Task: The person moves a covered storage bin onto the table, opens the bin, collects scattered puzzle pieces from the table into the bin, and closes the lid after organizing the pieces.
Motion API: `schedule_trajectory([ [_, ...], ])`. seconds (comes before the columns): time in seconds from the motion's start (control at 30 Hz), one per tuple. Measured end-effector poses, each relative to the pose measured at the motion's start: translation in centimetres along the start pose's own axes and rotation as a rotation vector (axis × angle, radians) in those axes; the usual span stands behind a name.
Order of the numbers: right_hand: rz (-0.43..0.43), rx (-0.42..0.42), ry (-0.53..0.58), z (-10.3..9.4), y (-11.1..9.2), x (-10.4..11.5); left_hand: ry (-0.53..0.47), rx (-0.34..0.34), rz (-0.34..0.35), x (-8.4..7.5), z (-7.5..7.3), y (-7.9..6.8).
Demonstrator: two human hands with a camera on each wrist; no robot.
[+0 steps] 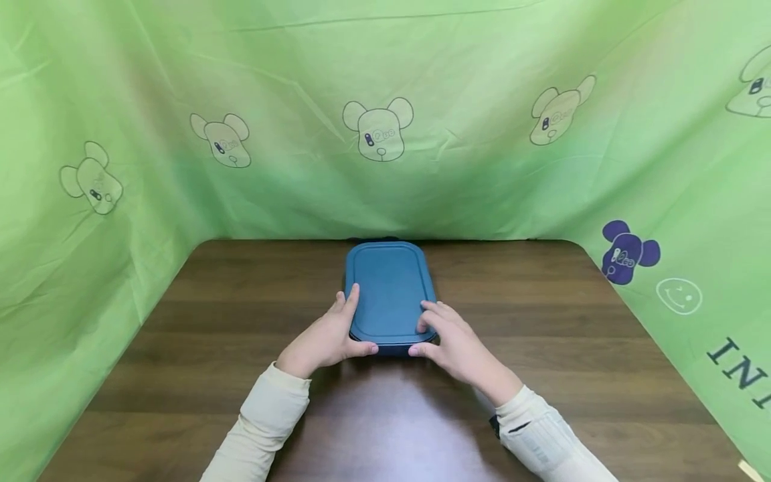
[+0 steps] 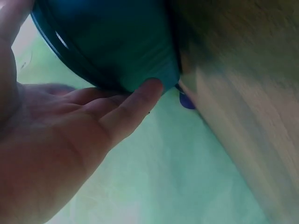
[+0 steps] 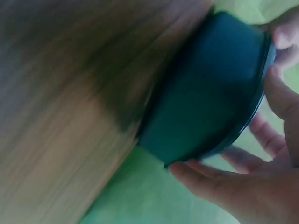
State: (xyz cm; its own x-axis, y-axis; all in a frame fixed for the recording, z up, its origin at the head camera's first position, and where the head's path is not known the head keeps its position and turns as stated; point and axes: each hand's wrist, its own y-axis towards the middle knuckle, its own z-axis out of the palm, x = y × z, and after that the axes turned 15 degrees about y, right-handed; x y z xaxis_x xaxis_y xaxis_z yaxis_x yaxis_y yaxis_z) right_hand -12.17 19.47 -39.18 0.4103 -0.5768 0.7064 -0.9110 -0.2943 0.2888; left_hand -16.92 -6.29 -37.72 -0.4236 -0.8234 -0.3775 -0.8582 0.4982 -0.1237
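Note:
A blue rectangular lidded container lies lengthwise on the wooden table, its flat lid facing up. My left hand grips its near left corner, thumb along the front wall and fingers reaching up the left side. At the near right corner my right hand holds it, the thumb at the front and bent fingers over the lid's right edge. In the left wrist view, fingertips touch the container wall. The right wrist view shows the smooth front wall between both hands. The inside is hidden under the lid.
The dark wooden table extends around the container. A green cloth printed with cartoon bear heads hangs along the back and both sides, close behind the container's far end. A small pale object shows at the lower right edge.

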Motion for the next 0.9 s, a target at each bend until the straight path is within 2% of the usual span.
schedule_trajectory([
  [0.07, -0.022, 0.018, -0.032, 0.3, 0.0, 0.2, -0.015, 0.002, 0.009, 0.0, 0.1, 0.1],
  [0.23, -0.012, 0.030, -0.089, 0.5, 0.2, 0.5, -0.001, 0.022, 0.027, 0.6, -0.1, 0.4],
  [0.43, 0.021, 0.075, -0.066, 0.6, 0.5, 0.1, 0.062, 0.042, 0.017, 1.4, -0.1, 0.5],
  [0.53, -0.002, 0.097, -0.076, 0.8, 0.7, -0.2, 0.061, 0.043, -0.002, 1.7, 0.1, 0.4],
  [0.73, -0.043, 0.126, -0.168, 0.9, 0.8, 0.1, 0.062, 0.065, -0.027, 1.6, 0.3, 0.2],
  [0.83, -0.023, 0.140, -0.172, 0.5, 0.9, 0.3, 0.089, 0.084, -0.041, 1.3, 0.0, 0.5],
  [0.9, 0.009, 0.136, -0.147, 0.2, 1.0, 0.4, 0.123, 0.061, -0.049, 0.9, -0.5, 0.7],
])
